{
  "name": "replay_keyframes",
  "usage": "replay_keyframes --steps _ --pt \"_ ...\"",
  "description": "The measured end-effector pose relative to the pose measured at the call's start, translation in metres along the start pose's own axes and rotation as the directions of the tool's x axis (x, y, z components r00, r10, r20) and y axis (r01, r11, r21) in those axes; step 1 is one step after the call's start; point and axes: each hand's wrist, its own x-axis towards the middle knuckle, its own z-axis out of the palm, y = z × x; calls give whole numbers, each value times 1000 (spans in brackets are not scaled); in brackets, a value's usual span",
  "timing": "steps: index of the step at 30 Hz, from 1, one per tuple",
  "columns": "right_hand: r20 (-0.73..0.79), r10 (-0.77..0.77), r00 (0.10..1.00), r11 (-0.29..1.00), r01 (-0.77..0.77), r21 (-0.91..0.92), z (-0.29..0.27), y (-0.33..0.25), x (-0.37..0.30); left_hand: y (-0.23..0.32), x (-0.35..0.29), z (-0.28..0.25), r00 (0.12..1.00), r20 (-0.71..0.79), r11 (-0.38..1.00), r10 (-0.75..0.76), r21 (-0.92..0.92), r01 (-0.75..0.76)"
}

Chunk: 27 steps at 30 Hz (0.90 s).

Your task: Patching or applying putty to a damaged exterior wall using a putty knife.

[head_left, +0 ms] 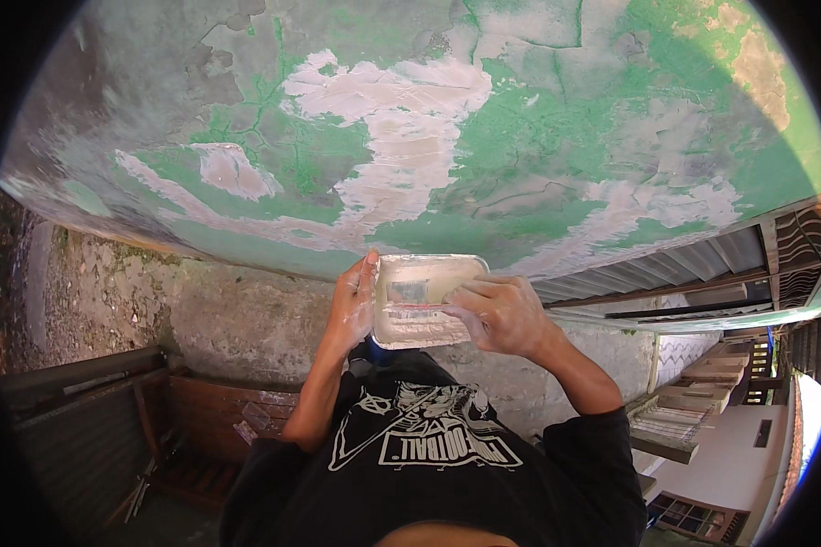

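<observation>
My left hand (348, 305) grips the left side of a shallow, clear plastic tub (426, 342), its thumb along the rim. Pale putty coats the inside of the tub. Closed around a flat putty scraper (414, 308), my right hand (496, 312) reaches over the tub's right side. The scraper's blade lies inside the tub; my fingers hide part of it. White smears mark both hands. Just beyond them rises a green wall (315, 155) with peeling paint and broad patches of pale putty (410, 155).
A wooden bench (219, 406) stands at the lower left, beside a dark panel (82, 410). Rough concrete ground (237, 319) runs below the wall. To the right are a slatted shutter (666, 273) and several ledge-like slabs (680, 415).
</observation>
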Motion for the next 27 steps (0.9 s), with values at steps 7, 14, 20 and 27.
replay_keyframes --steps 7,14,20,27 --pt "125 -72 990 993 82 -81 29 -6 -11 -4 3 -3 997 -43 995 -68 -73 65" --pt "88 -59 994 998 58 21 9 9 -7 -2 2 -2 996 -50 997 -68 -31 66" --pt "122 -97 988 990 108 -92 20 4 -6 -6 9 -4 1000 -9 999 -12 -46 11" --pt "81 -95 992 993 100 -70 15 10 -11 -22 11 -2 997 -46 992 -68 -111 62"
